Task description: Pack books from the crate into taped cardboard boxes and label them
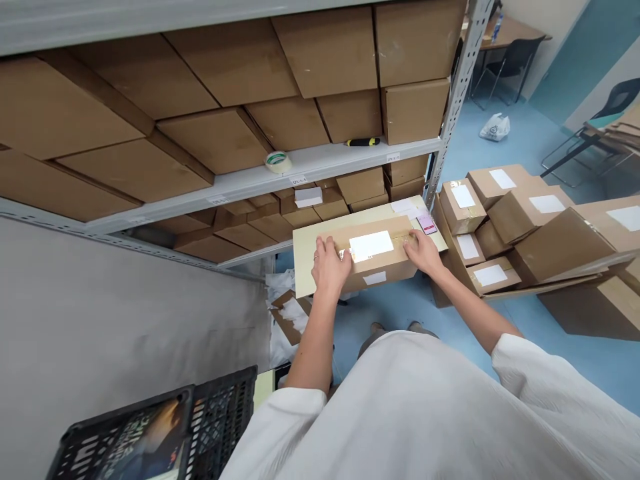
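A taped cardboard box [385,273] with a white label [371,246] on top and a smaller one on its front side sits on a cream board [306,263]. My left hand [330,265] grips its left end, thumb on the top near the label. At the other end my right hand [421,252] holds the top corner, fingers by the clear tape. Just beyond the right hand, a phone with a pink screen [427,223] lies on the board beside white paper [406,207].
Metal shelving [330,160] full of cardboard boxes stands in front, with a tape roll [278,162] and a yellow-black cutter [363,142] on its edge. At right, a large carton [445,287] holds several labelled boxes. A black plastic crate [220,420] is at lower left.
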{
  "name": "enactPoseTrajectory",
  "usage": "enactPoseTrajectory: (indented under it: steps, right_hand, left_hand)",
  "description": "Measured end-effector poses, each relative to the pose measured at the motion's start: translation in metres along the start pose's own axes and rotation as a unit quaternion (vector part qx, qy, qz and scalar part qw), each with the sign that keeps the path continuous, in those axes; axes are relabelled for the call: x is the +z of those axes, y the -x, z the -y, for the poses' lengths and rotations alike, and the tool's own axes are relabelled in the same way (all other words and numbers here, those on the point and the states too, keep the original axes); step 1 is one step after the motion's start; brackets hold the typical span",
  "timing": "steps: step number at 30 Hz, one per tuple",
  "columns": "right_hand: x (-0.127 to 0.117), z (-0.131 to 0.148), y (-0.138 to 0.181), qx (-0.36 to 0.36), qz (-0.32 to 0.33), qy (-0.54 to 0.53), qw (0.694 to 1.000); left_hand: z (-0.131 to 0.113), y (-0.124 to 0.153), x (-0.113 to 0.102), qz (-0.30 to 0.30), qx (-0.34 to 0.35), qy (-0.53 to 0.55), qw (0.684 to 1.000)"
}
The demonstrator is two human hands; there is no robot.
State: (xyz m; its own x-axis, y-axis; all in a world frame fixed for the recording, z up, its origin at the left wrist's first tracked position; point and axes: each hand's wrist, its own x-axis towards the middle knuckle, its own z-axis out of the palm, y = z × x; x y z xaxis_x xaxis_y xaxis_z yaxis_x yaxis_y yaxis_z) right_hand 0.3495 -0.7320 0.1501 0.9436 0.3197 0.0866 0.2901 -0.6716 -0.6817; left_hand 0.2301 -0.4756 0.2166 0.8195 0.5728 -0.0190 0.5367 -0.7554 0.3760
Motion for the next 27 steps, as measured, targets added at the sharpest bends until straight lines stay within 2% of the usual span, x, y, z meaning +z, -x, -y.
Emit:
enactPoseTrajectory:
  steps: [4, 10, 17, 22, 27]
  right_hand:
    - [-0.01, 0.003, 0.013, 0.015, -0.018, 0.008, 1.0]
    - [-0.016, 0.016, 0.033, 0.044, -0.044, 0.029, 0.998]
    - [-0.022, 0.012, 0.068, 0.096, -0.097, 0.067, 0.988]
    - [-0.041, -0.001, 0.092, 0.149, -0.136, 0.099, 0.974]
    - [-0.077, -0.02, 0.106, 0.195, -0.183, 0.109, 0.957]
  left_hand:
    - [-0.003, 0.004, -0.004, 0.004, 0.021, 0.008, 1.0]
    - [0.005, 0.002, -0.011, 0.037, 0.05, 0.019, 0.998]
    - [0.005, -0.003, -0.002, 0.072, 0.113, 0.048, 0.99]
    - [-0.018, -0.001, 0.006, 0.105, 0.167, 0.07, 0.978]
    - [-0.061, 0.003, 0.014, 0.118, 0.237, 0.074, 0.961]
